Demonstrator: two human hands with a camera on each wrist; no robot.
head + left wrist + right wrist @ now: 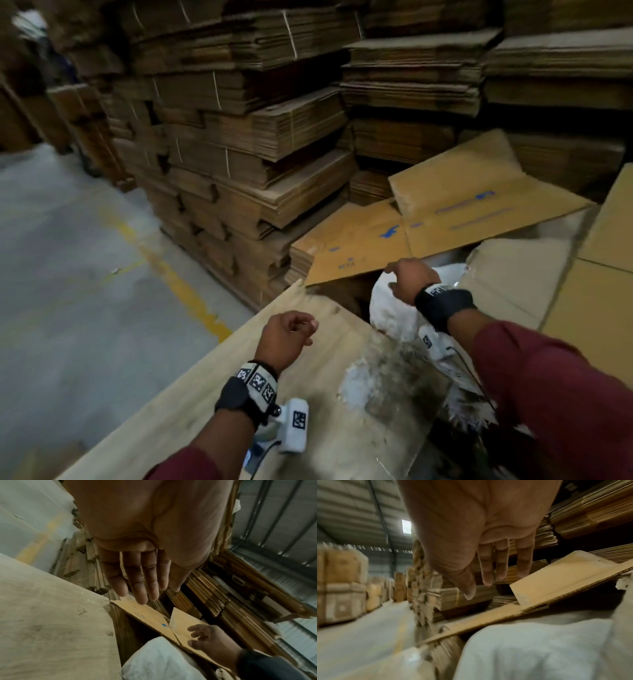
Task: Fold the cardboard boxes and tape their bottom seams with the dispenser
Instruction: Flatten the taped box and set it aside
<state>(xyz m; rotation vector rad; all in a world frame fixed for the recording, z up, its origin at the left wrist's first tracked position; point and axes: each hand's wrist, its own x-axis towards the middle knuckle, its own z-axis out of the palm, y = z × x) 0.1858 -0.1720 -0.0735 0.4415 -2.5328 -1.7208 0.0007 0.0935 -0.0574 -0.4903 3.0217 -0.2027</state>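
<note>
Maroon long sleeves [548, 394], black wristbands [442, 303], white wrist cameras [296, 430] with black-and-white square markers, thin cables

Warehouse, tall stacks of flattened cartons [239, 144], concrete floor [68, 274], corrugated metal roof [351, 507]

Wood worktop [205, 387]: torn white sheet [387, 380] on it; cardboard stacks [239, 192] on concrete floor [68, 274].

The right hand [479, 534] fills the top of the right wrist view, its fingers [488, 568] loosely extended and pointing down, holding nothing. Below and to the right of them a flattened cardboard box [556, 585] lies tilted, its corrugated edge showing, over a white sack [539, 649]. Behind stand bundled stacks of flat cartons [450, 595]. At left, blurred, a grey floor [359, 635] runs past wrapped pallets [340, 585].
</note>
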